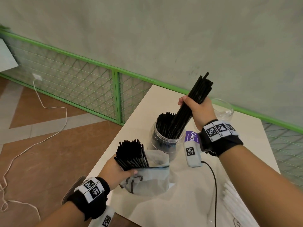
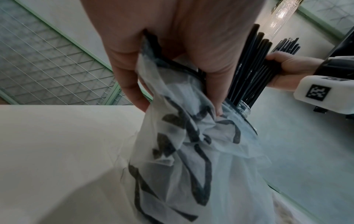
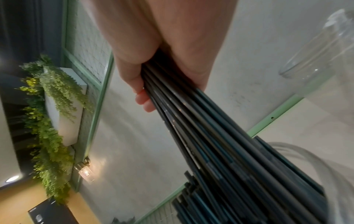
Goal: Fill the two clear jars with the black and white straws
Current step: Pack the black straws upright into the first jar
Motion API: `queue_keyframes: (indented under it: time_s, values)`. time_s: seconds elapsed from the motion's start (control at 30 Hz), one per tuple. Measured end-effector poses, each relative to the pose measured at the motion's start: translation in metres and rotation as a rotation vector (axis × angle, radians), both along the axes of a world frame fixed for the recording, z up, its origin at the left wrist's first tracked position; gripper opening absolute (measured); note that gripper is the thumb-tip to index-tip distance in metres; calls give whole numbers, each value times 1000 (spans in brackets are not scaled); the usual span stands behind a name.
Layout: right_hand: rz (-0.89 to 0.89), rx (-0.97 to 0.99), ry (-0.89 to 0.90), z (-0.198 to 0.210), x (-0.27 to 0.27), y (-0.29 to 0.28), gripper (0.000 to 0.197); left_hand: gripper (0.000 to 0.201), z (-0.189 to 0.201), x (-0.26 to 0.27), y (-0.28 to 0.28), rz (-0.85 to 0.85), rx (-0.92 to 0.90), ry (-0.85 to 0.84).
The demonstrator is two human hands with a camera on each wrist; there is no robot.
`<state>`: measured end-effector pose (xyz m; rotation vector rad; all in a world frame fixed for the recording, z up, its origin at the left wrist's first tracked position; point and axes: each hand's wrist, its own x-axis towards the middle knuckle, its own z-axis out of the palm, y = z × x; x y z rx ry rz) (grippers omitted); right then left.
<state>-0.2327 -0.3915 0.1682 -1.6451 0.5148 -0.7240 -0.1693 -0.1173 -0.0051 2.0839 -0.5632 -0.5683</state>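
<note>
My right hand (image 1: 193, 107) grips a bundle of black straws (image 1: 195, 97) tilted into the near clear jar (image 1: 165, 141), their lower ends inside it among other black straws (image 1: 164, 122). In the right wrist view the bundle (image 3: 201, 128) runs from my fingers (image 3: 141, 98) down to the jar's rim (image 3: 306, 151). My left hand (image 1: 118, 172) holds a translucent printed bag (image 1: 147, 179) with more black straws (image 1: 131, 153) sticking out; the left wrist view shows my fingers (image 2: 132, 84) curled round the bag (image 2: 184, 148). A second clear jar (image 1: 223, 108) stands farther back with no straws showing in it. White straws (image 1: 234, 200) lie at the right.
The white table (image 1: 188, 185) ends just left of my left hand, with floor below. A green railing (image 1: 114, 71) and wall stand behind it. A purple label (image 1: 191, 136) lies by the near jar. A black cable (image 1: 214, 185) crosses the table.
</note>
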Motion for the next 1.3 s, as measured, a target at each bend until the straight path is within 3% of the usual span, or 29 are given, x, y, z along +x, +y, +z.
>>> queue_keyframes:
  time_s: [0.3,0.43,0.5,0.57,0.67,0.8,0.9,1.1,1.23,1.3]
  values:
    - [-20,51,27,-19,9,-10,6,64,-1,3,2,8,-28,30]
    - [-122,-70,248,-60,3,-8,31,58,-2,2,1,9,-36,29]
    - [-186,-88,300,-80,0,-3,55,56,-2,3,1,13,-36,27]
    - [-218,-87,330,-93,-2,3,66,55,-2,3,2,12,-35,22]
    - [-197,-37,338,-99,-2,12,63,53,-1,4,2,5,-31,12]
    - [-191,-15,214,-92,-3,12,52,54,0,4,3,0,-34,9]
    - [-166,-11,153,-90,-4,9,55,54,-1,3,3,5,-38,11]
    - [-163,-102,203,-99,-5,6,47,60,1,5,4,-10,-46,28]
    - [-111,-99,171,-98,-4,2,58,72,0,6,4,-10,-65,58]
    - [-63,-213,151,-90,-1,-1,64,74,0,7,4,-17,-63,51]
